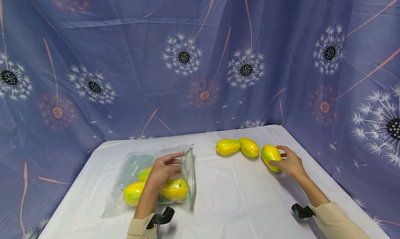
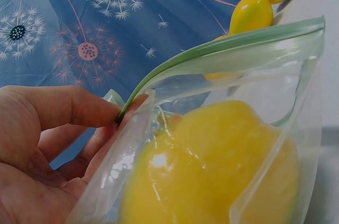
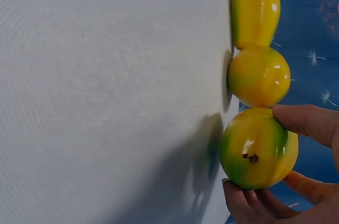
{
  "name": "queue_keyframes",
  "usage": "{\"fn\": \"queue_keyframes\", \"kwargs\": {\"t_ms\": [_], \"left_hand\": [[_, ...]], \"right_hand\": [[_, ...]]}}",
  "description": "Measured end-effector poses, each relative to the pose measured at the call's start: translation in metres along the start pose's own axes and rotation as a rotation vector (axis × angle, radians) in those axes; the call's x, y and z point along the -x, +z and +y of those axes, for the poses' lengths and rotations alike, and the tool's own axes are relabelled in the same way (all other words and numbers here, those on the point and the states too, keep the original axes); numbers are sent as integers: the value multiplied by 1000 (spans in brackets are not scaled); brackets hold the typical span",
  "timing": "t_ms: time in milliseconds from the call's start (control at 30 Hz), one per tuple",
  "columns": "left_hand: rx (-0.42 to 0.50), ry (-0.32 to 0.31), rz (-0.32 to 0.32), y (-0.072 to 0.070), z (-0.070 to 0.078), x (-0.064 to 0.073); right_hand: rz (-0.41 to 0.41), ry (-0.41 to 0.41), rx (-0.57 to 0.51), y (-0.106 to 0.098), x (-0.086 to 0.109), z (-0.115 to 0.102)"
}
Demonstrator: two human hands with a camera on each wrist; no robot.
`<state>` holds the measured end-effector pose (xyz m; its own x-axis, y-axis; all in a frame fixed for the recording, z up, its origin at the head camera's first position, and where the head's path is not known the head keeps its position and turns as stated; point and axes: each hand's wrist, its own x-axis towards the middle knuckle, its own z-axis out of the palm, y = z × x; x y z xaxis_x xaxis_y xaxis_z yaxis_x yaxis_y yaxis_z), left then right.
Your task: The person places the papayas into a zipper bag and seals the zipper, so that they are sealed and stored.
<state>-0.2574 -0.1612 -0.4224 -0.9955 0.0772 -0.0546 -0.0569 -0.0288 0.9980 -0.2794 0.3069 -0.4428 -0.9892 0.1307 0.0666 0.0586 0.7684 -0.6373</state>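
My left hand [image 1: 162,171] pinches the green-edged mouth of a transparent zip bag [image 1: 117,199], which lies on the left of the table. Inside the bag are three yellow-green papayas, one at the front left [image 1: 132,194], another near the mouth [image 1: 175,189] and a third partly hidden behind the hand. The left wrist view shows the thumb and fingers on the zip edge [image 2: 222,44], its mouth parted. Over at the right, my right hand [image 1: 291,162] grips a papaya [image 1: 269,155], thumb on one side and fingers on the other, close to the table surface.
Two more papayas lie end to end at the back of the table, one on the left [image 1: 227,147] and one on the right [image 1: 249,147]. A white cloth covers the table [image 1: 231,197]. Blue dandelion-print curtains [image 1: 140,75] stand behind and at the sides.
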Motion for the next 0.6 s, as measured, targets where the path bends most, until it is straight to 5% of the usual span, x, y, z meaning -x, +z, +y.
{"fn": "queue_keyframes", "kwargs": {"t_ms": [367, 600], "left_hand": [[-16, -6, 6, -1, 0, 0], [-12, -4, 1, -1, -2, -2]], "right_hand": [[75, -84, -71, -21, 2, -28], [-8, -118, -106, -18, 8, -67]]}}
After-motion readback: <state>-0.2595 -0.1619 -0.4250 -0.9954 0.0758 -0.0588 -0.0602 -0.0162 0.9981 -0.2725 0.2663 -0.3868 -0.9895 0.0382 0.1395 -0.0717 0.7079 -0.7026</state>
